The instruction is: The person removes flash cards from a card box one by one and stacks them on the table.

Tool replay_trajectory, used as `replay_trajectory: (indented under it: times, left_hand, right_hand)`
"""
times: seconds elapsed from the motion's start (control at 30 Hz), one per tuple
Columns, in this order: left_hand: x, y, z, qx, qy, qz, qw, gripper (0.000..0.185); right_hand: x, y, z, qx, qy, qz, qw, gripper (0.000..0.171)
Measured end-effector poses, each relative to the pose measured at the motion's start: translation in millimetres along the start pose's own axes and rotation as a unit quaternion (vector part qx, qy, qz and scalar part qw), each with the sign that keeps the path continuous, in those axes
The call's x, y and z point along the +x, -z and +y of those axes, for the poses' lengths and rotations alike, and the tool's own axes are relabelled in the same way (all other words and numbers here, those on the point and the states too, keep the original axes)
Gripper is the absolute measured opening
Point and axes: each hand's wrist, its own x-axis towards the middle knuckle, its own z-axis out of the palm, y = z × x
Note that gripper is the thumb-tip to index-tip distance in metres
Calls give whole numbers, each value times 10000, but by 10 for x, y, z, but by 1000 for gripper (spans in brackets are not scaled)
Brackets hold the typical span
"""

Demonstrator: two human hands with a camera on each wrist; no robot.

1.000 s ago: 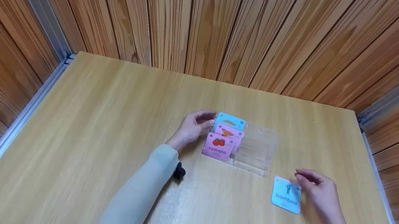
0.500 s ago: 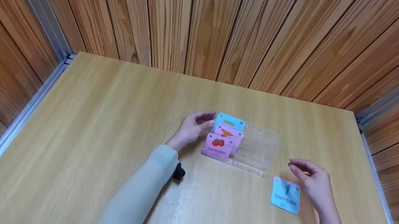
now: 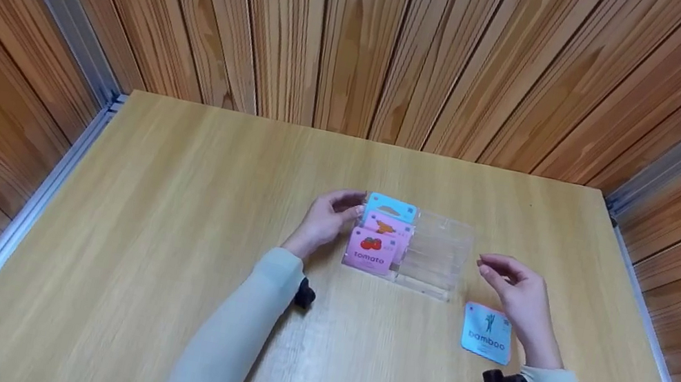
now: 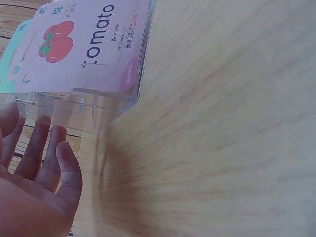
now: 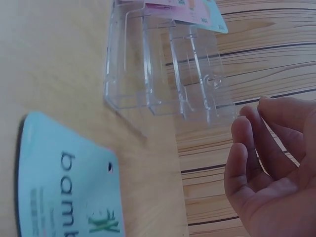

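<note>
— Wood table [image 3: 163, 244], clear holder [image 3: 437, 260] mid-surface. Hands?
— My left hand [image 3: 327, 220] rests fingers on the holder's left end; right hand [image 3: 515, 293] hovers loosely curled, empty, above the bamboo card [image 3: 487, 334] beside the holder.

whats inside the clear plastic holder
Three cards stand in the left half of the clear holder: the pink tomato card in front, a pink card behind it, a blue card at the back. Those two are mostly covered. The right half looks empty.

bright even light, soft shadows, blurry wrist views.
</note>
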Motion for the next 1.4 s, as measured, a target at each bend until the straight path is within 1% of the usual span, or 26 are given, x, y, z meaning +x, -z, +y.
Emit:
replay_trajectory:
  times: [0.17, 0.33, 0.57, 0.7, 0.8, 0.93, 1.07, 1.2, 1.4]
  left_hand:
    - [3, -2, -2, -49, 13, 5, 10000, 34]
    - [4, -6, -8, -89, -37, -1, 10000, 34]
    - [-10, -11, -19, -51, 127, 2, 9999, 34]
    - [-1, -10, -30, -149, -26, -20, 9999, 34]
    - [-5, -7, -33, -174, -52, -22, 9998, 34]
    - [-21, -7, -24, -98, 105, -10, 9999, 33]
    - [-14, -10, -20, -72, 84, -17, 9999, 33]
    - [-3, -9, -12, -87, 10, -38, 10000, 34]
    - [2, -3, -7, -89, -34, -48, 9999, 34]
  right_hand:
    - [50, -65, -72, 93, 103, 50, 9999, 39]
    - [103, -141, -122, 326, 233, 99, 9991, 36]
    - [155, -280, -177, 534, 349, 113, 9979, 31]
    - [140, -361, -363, 570, 298, 52, 9979, 29]
    - [126, -421, -543, 536, 328, 2, 9980, 29]
    - [166, -492, -639, 523, 447, -77, 9976, 30]
    - [268, -559, -592, 722, 423, -122, 9964, 32]
    - [396, -629, -478, 946, 409, -122, 9946, 33]
    - [472, -710, -485, 1007, 553, -128, 9933, 34]
